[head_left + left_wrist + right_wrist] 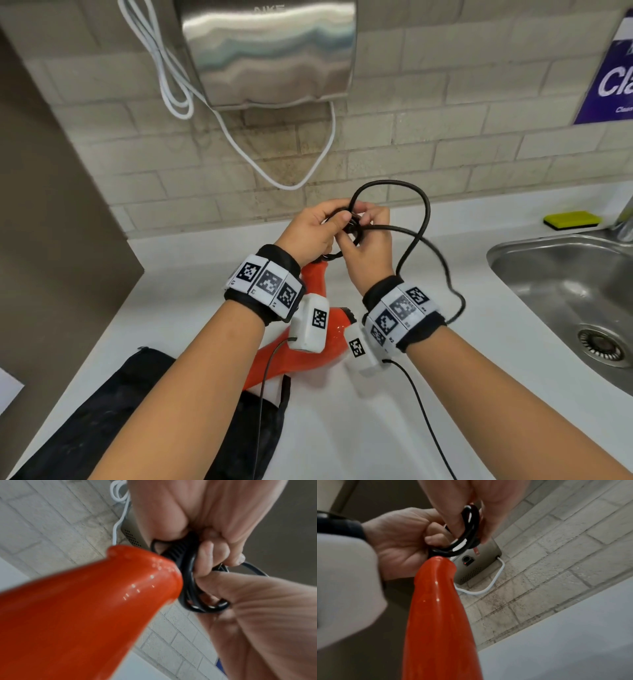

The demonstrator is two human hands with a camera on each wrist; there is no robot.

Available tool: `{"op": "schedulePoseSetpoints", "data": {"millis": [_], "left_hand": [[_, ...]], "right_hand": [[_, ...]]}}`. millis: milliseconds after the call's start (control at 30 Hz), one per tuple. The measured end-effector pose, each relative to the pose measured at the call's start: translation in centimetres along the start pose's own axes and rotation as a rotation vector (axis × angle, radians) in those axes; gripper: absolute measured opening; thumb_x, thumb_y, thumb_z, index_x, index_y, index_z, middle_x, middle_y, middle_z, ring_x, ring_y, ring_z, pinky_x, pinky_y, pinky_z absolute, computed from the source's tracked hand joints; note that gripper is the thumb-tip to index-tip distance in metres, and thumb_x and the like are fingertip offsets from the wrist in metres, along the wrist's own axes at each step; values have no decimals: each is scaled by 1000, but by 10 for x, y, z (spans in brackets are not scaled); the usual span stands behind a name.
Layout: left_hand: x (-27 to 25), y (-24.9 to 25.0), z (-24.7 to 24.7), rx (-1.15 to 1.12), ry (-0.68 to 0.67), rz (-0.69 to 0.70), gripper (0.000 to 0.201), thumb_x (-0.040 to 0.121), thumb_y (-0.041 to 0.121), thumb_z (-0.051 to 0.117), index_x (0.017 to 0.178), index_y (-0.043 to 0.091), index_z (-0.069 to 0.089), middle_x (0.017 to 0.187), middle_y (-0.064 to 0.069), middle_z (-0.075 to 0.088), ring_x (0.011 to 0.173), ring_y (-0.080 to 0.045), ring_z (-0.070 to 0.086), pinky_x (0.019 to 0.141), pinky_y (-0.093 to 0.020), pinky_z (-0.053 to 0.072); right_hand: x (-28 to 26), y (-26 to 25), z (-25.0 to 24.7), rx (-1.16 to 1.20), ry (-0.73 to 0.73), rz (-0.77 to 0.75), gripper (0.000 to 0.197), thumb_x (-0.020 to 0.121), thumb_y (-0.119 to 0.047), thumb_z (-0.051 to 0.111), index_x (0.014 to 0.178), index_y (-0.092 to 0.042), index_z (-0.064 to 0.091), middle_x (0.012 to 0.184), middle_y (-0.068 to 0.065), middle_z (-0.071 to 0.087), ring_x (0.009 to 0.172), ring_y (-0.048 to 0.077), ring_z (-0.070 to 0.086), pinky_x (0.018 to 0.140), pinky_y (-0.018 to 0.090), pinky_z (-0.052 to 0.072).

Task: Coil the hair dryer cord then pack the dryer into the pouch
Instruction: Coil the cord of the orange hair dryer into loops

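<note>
Orange plastic is filling the middle of the scene: the hair dryer (310,329) is lying on the white table (445,394), its handle end tilting up toward both hands. Just above that handle tip, the left hand (310,234) is curling its fingers (205,559) round a small bundle of black cord (424,219) loops, gripping them tight against the ribbed strain relief. Right beside it, touching, the right hand (368,240) is pinching the same coil with its fingers (452,513) bent over the top strands. One wide loop of cord is standing up beyond the hands and arching back down, and a slack run is trailing from the hands past the right wrist, on the side of the dryer toward the steel sink (565,294). Nearer the person than the dryer, partly under its barrel, the black pouch (113,428) is lying flat on the table. Beyond the dryer, on the tiled wall, a steel hand dryer (269,51) is hanging with its white cable (239,137) looping below it. A yellow sponge (572,220) is sitting on the table behind the sink.
</note>
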State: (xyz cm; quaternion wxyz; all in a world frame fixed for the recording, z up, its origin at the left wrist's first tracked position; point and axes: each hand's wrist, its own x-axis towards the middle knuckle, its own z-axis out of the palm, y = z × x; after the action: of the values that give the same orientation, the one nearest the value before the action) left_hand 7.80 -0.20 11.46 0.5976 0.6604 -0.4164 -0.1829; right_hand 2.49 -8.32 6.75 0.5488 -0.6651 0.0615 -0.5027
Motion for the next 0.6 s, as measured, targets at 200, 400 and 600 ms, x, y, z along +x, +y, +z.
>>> {"op": "schedulePoseSetpoints", "data": {"millis": [200,400,600], "left_hand": [[-2,-2,0,-17,9,14,26,95,4,41,116,6,57,65,-1,54,33,0,36,39,-11,29],[2,-8,-5,-74,167,-24,25,97,13,41,115,5,56,50,12,56,29,-1,28,35,-12,26],[2,-11,-14,-98,256,-38,22,97,13,40,113,9,55,40,13,50,30,-1,25,36,-13,22]], "right_hand": [[1,4,-2,-161,-171,150,42,84,9,43,122,-8,42,93,-3,56,83,6,55,73,9,43],[-13,8,-18,-389,-422,266,31,96,-29,36,123,-15,40,111,7,56,107,21,52,96,36,42],[-19,46,-40,-731,-472,474,23,97,-22,32,94,-11,53,76,5,53,67,19,52,69,28,38]]}}
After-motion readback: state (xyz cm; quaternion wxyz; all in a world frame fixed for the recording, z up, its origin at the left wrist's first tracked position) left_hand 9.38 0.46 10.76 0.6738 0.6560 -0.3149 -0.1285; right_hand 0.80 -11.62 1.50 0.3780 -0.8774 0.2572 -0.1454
